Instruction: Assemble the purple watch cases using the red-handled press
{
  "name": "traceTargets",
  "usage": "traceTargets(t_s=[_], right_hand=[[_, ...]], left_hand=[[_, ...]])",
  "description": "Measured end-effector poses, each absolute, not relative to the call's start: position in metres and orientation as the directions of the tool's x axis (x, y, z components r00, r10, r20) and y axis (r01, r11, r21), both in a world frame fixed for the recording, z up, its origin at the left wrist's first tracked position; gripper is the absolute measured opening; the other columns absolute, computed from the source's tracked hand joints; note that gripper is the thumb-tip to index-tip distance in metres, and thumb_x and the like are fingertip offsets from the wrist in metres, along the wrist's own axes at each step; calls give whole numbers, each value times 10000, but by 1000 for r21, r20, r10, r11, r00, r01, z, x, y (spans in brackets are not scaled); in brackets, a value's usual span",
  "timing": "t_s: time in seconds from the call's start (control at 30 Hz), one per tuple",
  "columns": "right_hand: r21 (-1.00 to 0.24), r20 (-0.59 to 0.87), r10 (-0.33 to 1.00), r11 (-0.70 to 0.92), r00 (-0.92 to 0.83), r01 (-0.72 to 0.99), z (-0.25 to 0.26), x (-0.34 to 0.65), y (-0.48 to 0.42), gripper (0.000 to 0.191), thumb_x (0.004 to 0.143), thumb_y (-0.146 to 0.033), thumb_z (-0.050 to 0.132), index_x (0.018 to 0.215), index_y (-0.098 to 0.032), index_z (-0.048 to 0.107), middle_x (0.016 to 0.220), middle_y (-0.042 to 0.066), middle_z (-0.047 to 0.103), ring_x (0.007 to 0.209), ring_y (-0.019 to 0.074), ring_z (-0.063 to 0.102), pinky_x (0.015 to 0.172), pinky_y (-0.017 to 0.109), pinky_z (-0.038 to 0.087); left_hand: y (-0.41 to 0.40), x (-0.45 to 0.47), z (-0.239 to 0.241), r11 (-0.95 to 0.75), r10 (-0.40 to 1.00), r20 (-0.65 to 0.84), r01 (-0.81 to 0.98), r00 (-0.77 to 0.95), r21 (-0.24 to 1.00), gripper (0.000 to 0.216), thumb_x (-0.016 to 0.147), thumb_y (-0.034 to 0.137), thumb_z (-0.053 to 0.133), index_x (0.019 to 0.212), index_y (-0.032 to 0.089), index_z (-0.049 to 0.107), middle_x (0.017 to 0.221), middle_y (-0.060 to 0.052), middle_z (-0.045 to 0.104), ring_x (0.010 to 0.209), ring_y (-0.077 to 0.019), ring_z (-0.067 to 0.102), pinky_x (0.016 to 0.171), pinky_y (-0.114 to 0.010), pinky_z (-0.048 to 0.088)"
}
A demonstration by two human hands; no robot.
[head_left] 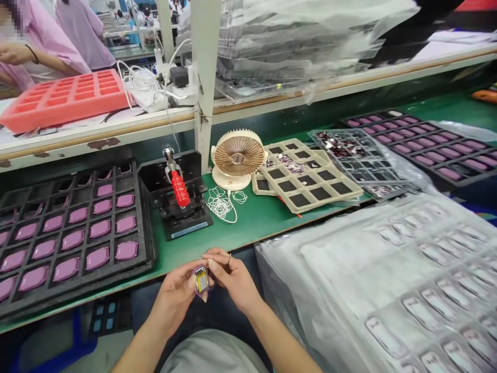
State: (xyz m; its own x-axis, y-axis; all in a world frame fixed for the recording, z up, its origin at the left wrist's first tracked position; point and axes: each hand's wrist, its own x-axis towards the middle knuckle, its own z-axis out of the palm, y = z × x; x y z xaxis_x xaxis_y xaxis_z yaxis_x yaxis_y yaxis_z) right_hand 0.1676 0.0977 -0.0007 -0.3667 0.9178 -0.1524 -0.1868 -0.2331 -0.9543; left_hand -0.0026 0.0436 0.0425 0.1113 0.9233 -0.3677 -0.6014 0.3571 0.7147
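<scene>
Both my hands are low in the view, over the front edge of the green workbench (248, 238). My left hand (174, 295) grips a small purple pouch battery (201, 280) with a yellow label on its face. My right hand (233, 277) pinches the battery's upper edge between thumb and fingers. A black foam tray (140, 230) of similar purple pouches lies to my left on the bench, just beyond my hands. Neither hand touches it.
A red-handled toggle press (180, 189), a beige fan (237, 158) and a beige grid tray (310, 176) stand on the bench. Bagged transparent blister trays (388, 274) pile up at right. A co-worker's hand (15, 52) shows at upper left, beyond a shelf (97, 132).
</scene>
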Motion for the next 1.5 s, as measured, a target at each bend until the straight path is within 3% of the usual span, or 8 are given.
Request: traceTargets(t_s=[0.23,0.3,0.4,0.6,0.8,1.17,1.37,1.5], right_hand=[[-928,-253,936,-307,-245,-211,1,161,98,398,899,-610,761,1056,-255,848,1071,64,701,519,62,404,422,226,282],[-961,-190,963,-223,-190,-166,10,164,96,366,922,-585,747,1059,-261,848,972,61,735,541,100,502,459,245,392],[-1000,19,977,18,-211,-7,29,168,89,207,965,-447,746,1053,-295,856,933,71,784,778,211,712,683,330,583],[-909,358,884,403,-301,101,43,158,74,261,958,-183,747,1148,-343,828,987,51,775,844,190,755,727,304,630],[-817,431,837,520,-336,249,33,153,73,277,970,-171,729,1183,-330,808,1009,56,783,836,185,769,705,293,638],[-800,452,837,533,-308,274,25,151,77,151,976,-185,735,1089,-278,773,965,47,758,837,170,751,745,281,625],[-932,246,898,322,-364,166,31,156,82,344,930,-252,791,1260,-244,691,1291,97,719,1061,215,732,838,309,633],[-975,150,900,204,-408,92,35,154,79,328,928,-218,773,1239,-250,673,1216,49,774,1042,199,750,886,291,619]], left_hand=[[42,-8,44,346,917,-391,-644,79,682,369,837,330,869,1157,152,821,1296,-195,741,960,-312,736,716,-348,538],[43,-10,44,320,914,-404,-666,31,674,349,834,296,872,1152,163,814,1273,-180,746,996,-312,737,769,-366,566],[47,-12,41,270,907,-418,-709,-39,651,402,823,241,880,1212,199,787,1189,-141,772,1054,-310,740,877,-407,588],[50,-11,35,205,892,-430,-723,-139,660,320,878,341,847,1150,178,809,1199,-138,782,1107,-333,749,1013,-477,561],[45,-6,36,126,892,-369,-641,-261,757,324,842,323,888,1138,211,820,1221,-116,779,1136,-304,739,994,-421,573],[41,-5,32,90,907,-295,-548,-299,831,378,780,263,930,1132,210,803,1209,-127,783,1195,-305,718,1014,-397,569],[35,-10,21,76,940,-233,-513,-248,855,362,807,314,906,1151,238,826,1196,-114,796,1053,-269,771,913,-335,610],[30,-12,19,90,956,-210,-477,-204,874,364,812,324,899,1158,228,835,1195,-125,800,1049,-288,781,916,-342,628]])
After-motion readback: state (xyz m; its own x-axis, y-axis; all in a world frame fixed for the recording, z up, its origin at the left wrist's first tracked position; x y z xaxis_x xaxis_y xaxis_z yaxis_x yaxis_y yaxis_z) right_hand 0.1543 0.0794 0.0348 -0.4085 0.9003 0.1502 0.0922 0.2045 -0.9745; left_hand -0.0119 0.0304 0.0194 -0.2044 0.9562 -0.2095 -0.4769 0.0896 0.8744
